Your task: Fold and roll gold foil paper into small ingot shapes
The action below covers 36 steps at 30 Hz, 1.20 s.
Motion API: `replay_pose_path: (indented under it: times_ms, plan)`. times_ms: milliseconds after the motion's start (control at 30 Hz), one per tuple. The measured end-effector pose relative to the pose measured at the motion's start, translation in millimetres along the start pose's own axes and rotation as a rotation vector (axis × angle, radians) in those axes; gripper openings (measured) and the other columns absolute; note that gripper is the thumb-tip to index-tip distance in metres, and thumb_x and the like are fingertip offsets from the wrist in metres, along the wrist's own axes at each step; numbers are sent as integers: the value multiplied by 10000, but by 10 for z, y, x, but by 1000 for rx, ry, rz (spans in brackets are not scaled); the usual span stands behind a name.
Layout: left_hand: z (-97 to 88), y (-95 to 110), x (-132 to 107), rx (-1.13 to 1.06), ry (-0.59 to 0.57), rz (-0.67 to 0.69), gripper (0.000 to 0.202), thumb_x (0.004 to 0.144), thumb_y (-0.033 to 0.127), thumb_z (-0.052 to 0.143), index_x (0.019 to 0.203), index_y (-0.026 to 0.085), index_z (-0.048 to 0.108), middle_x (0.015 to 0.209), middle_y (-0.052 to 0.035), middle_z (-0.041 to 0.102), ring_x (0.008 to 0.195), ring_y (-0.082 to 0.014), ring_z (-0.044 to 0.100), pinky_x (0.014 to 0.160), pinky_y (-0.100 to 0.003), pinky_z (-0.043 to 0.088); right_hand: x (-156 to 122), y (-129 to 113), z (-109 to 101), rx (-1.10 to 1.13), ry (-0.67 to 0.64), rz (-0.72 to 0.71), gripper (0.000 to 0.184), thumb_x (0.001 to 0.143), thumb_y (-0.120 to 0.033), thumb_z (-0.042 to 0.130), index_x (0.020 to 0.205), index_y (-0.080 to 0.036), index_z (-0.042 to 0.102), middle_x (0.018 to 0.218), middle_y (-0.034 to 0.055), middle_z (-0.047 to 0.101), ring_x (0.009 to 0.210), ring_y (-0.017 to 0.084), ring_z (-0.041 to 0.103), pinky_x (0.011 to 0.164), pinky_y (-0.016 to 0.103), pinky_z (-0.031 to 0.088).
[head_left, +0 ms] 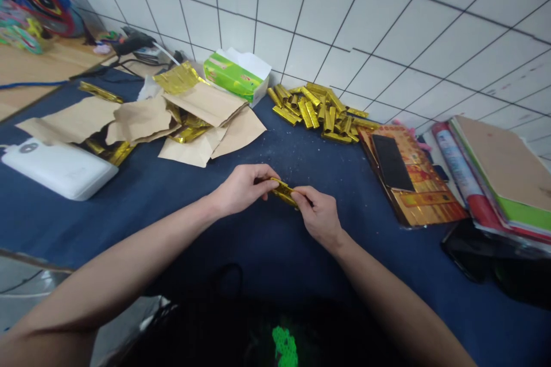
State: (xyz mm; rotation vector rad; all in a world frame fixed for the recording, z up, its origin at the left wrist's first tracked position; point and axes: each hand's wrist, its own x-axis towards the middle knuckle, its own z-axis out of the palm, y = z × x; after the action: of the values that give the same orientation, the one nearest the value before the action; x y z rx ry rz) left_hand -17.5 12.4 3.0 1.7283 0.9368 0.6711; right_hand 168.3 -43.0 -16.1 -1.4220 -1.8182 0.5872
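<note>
Between my two hands is a small folded strip of gold foil paper [284, 191], held just above the dark blue tabletop [258, 246]. The fingers of my left hand [247, 188] pinch its left end. My right hand [317, 211] grips the other end between thumb and fingers. Beyond my hands, by the tiled wall, lies a heap of gold foil folded pieces [329, 114], long and narrow like the held one. Left of it are torn brown paper sheets [210, 103] with more gold foil [181, 77] among and on top of them.
A green tissue pack [235, 74] stands against the wall. To the left lie a white power bank [58, 169] and black cables [133, 43]. On the right, a black phone [392, 161] rests on an orange-gold packet [426, 183], beside stacked notebooks [508, 160].
</note>
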Motion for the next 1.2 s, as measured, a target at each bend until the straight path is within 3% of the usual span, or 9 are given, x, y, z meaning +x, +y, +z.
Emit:
replay_pose_path:
  times_ms: [167,267,367,533,733,867,1000,1200]
  plan:
    - [8,-11,7,8,20,5,122,808,225,512,764,139,587,598,32,561,507,-58,533,509,-174,410,0,-35,-6,89,-100,83,177,839,-329,494,879,-184,586,583,-27,573,491,98,524,504,213,408]
    - [28,17,-9,3,7,6,130,814,242,502,780,142,577,587,36,551,511,-61,532,508,-174,408,7,-66,-6,81,-181,87,209,860,-324,451,778,-186,585,518,-41,504,463,89,473,494,212,380]
    - [40,50,-20,-17,-37,-46,184,842,288,456,825,142,567,530,42,536,477,-66,518,475,-172,392,8,-77,-1,25,-139,32,255,867,-301,425,702,-183,578,513,-34,487,458,87,451,509,223,367]
    - [42,35,-19,12,-22,-73,218,861,286,412,764,144,545,463,44,519,425,-57,474,448,-161,359,9,-64,-6,83,-148,85,191,849,-322,461,815,-189,593,524,-41,501,458,91,450,485,218,360]
    - [58,-9,-3,-26,-1,-67,214,871,287,391,779,148,524,476,53,503,414,-54,474,430,-154,352,10,-65,16,127,-142,95,268,875,-298,404,667,-190,535,484,-46,462,436,79,432,492,213,363]
    - [57,-4,0,-26,-42,-53,227,880,294,370,777,148,510,624,26,561,434,-48,505,425,-161,358,2,-54,19,122,-136,97,231,867,-315,421,758,-185,578,507,-44,468,453,85,438,489,219,361]
    - [76,35,-33,150,-29,-7,221,877,255,378,725,164,511,520,61,475,445,-54,468,469,-169,356,14,-95,-14,161,-230,131,210,836,-358,490,892,-182,589,592,-31,537,532,99,499,521,220,382]
    - [129,68,-92,290,-56,131,169,860,197,393,739,170,508,602,43,529,549,-69,492,541,-179,369,15,-185,-36,187,-371,144,316,883,-310,393,606,-187,482,513,-36,507,474,78,475,510,210,371]
